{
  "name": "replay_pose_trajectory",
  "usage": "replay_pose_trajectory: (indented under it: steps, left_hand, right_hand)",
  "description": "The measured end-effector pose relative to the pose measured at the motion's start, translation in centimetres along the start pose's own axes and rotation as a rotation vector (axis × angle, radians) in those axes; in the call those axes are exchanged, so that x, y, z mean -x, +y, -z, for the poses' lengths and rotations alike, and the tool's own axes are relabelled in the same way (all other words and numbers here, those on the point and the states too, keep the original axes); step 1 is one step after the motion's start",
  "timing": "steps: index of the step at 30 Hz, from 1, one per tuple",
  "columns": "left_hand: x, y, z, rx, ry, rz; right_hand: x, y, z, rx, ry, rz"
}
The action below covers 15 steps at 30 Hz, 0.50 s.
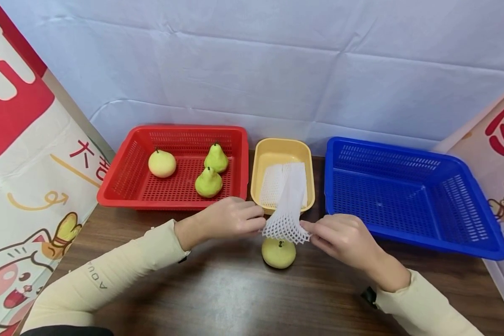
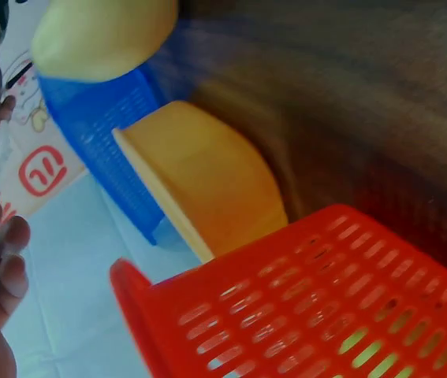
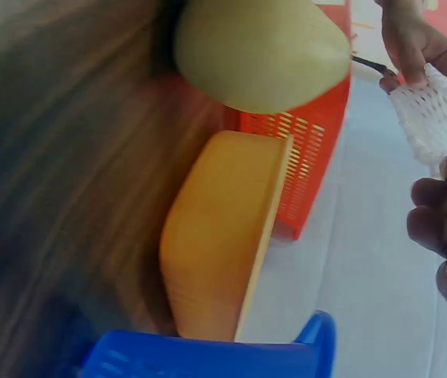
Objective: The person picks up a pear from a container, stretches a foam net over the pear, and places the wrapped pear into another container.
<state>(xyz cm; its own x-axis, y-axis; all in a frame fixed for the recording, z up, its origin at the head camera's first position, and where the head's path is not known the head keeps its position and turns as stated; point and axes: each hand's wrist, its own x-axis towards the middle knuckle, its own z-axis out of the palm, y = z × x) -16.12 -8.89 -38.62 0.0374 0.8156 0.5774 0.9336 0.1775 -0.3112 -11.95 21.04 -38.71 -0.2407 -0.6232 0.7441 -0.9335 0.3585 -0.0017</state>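
Dark wood table [image 1: 218,298] lies nearest, a pear [image 1: 279,255] standing on it. Just above, left hand [image 1: 234,218] and right hand [image 1: 345,240] each pinch one edge of a white net [image 1: 286,221], fingertips together, its mouth spread between. Beyond: yellow tray [image 1: 283,148] with more netting [image 1: 270,184], red basket [image 1: 185,203] with three pears [image 1: 208,182], blue basket [image 1: 382,196], pale cloth [image 1: 252,70].

The white net [image 1: 289,205] partly hides the yellow tray [image 1: 282,150] beneath it.
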Motion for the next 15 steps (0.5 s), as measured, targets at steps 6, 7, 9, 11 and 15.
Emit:
replay_pose_trajectory:
  steps: [6, 7, 9, 11, 15]
  left_hand:
    - [0.7, 0.7, -0.6, -0.076, 0.012, -0.108]
    - [0.8, 0.8, -0.7, -0.087, 0.016, -0.123]
    - [1.0, 1.0, -1.0, -0.095, 0.019, -0.144]
    - [1.1, 1.1, -1.3, -0.101, 0.016, -0.159]
    - [1.5, 1.5, -1.9, -0.104, -0.001, -0.169]
  right_hand:
    - [0.2, -0.4, -0.6, 0.032, 0.025, 0.101]
    - [0.2, -0.5, -0.7, 0.04, 0.028, 0.115]
    - [0.3, -0.6, -0.9, 0.053, 0.036, 0.147]
    - [0.4, -0.7, -1.1, 0.057, 0.036, 0.167]
    - [0.7, -0.8, -1.5, 0.064, 0.02, 0.189]
